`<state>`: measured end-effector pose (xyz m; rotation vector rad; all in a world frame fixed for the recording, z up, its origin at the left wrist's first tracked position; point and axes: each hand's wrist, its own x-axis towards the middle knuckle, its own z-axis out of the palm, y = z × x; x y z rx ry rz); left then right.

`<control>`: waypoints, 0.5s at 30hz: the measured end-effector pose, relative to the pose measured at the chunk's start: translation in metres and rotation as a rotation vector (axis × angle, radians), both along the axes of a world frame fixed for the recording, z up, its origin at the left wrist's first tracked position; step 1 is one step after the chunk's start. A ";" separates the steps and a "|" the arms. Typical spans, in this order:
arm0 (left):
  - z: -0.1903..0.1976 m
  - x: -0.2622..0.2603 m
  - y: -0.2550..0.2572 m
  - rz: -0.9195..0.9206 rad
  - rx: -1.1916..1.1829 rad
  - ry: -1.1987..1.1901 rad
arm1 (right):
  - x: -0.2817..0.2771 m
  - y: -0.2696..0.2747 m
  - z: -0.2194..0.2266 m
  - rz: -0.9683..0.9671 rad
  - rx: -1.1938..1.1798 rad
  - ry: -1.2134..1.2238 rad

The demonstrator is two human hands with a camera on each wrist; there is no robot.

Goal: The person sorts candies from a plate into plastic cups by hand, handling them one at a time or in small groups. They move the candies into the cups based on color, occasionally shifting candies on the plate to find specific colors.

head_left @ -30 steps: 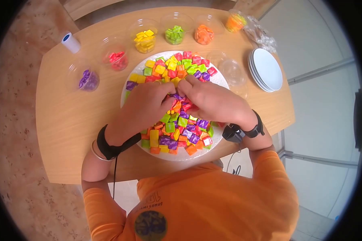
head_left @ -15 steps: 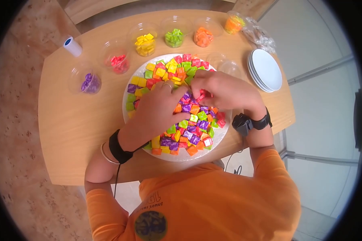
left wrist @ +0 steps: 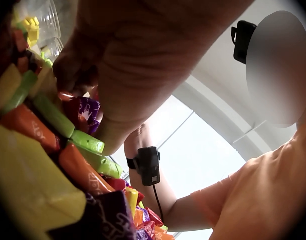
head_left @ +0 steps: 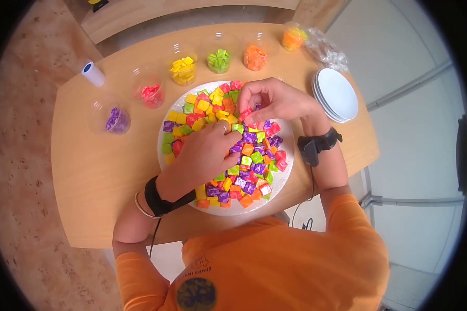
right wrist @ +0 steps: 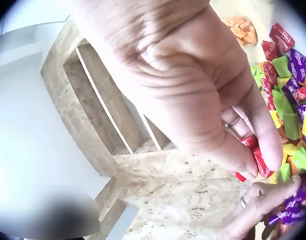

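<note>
A heap of wrapped candies point(head_left: 246, 160) in red, yellow, green, orange and purple covers a round white board point(head_left: 283, 179). My right hand point(head_left: 280, 101) is above the heap's far right side, pinching red candies point(right wrist: 263, 162) between thumb and fingers. Lower and to the left, my left hand point(head_left: 205, 150) rests on the heap, its thumb and index finger spread apart. A purple candy point(left wrist: 89, 111) shows between them in the left wrist view. The left palm covers part of the heap.
Clear cups behind the board hold sorted candies: purple point(head_left: 118, 121), red point(head_left: 151, 96), yellow point(head_left: 182, 70), green point(head_left: 219, 61) and orange point(head_left: 255, 57). White plates point(head_left: 337, 96) are stacked at right, near a plastic bag point(head_left: 327, 49). A white roll point(head_left: 93, 74) stands at left.
Both hands were together at the middle of the heap. The right hand has drawn away, up and right, with red candies between its fingers. The left thumb and index have spread on the heap.
</note>
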<state>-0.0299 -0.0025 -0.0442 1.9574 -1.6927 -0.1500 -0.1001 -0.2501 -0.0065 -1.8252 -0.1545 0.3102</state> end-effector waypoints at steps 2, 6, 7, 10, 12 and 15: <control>0.002 0.001 0.001 -0.005 0.018 0.024 | 0.001 -0.001 0.000 -0.048 0.072 0.012; 0.008 0.000 0.001 -0.030 0.057 0.104 | -0.001 -0.006 0.004 -0.129 0.065 -0.014; 0.008 0.002 0.001 -0.034 0.048 0.102 | -0.001 -0.009 0.006 -0.188 -0.005 -0.020; 0.003 0.004 0.002 -0.026 0.018 0.080 | -0.001 -0.018 0.013 -0.309 -0.061 -0.002; -0.001 0.004 0.001 -0.083 -0.058 0.060 | 0.013 -0.013 0.017 -0.348 -0.035 0.020; -0.001 0.004 0.000 -0.067 0.000 0.068 | 0.036 0.007 0.035 -0.315 -0.095 -0.051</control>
